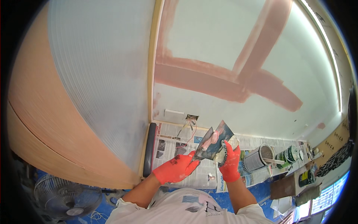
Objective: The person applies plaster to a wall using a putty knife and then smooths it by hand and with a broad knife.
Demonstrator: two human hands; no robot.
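A caged fan (pixel 67 196) stands at lower left near a wood-toned panel (pixel 48 112), and thin wires (pixel 195 128) hang from a wall opening (pixel 192 117).

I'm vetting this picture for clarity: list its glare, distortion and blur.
Head view: the light strip glares at right and bows with the fisheye; head view: the window at lower right looks washed out; head view: the right hand and its scraper look fairly crisp, without obvious blur.

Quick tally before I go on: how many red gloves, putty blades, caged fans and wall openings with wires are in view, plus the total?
Red gloves: 2
Putty blades: 2
Caged fan: 1
Wall opening with wires: 1
Total: 6
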